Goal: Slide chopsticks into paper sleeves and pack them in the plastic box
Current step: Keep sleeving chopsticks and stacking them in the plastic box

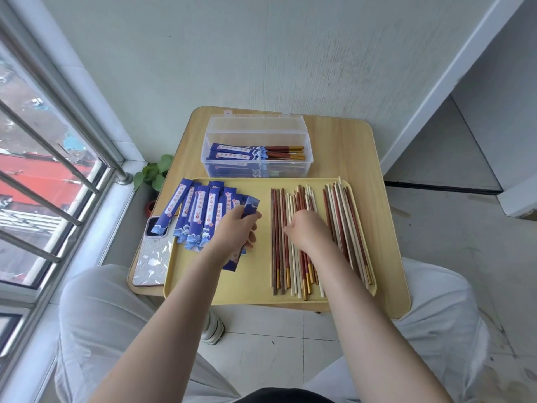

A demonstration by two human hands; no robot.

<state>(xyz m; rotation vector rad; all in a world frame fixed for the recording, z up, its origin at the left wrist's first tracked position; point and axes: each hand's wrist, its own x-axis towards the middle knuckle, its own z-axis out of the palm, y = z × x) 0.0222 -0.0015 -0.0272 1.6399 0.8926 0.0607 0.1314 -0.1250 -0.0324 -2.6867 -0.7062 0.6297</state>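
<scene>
A yellow tray (255, 274) holds several blue paper sleeves (200, 216) fanned on its left half and several loose chopsticks (345, 228), red, brown and cream, on its right half. My left hand (236, 231) pinches one blue sleeve (250, 206) at the right edge of the fan. My right hand (308, 228) rests curled on the middle chopsticks, fingers down among them; whether it holds one is hidden. Behind the tray the clear plastic box (306, 141) stands open with sleeved chopsticks (255, 152) lying inside.
A phone (151, 257) in a patterned case lies on the wooden table (377, 175) left of the tray, with one sleeve overlapping its top. A small potted plant (154, 174) sits by the window sill at left. A wall stands right behind the table.
</scene>
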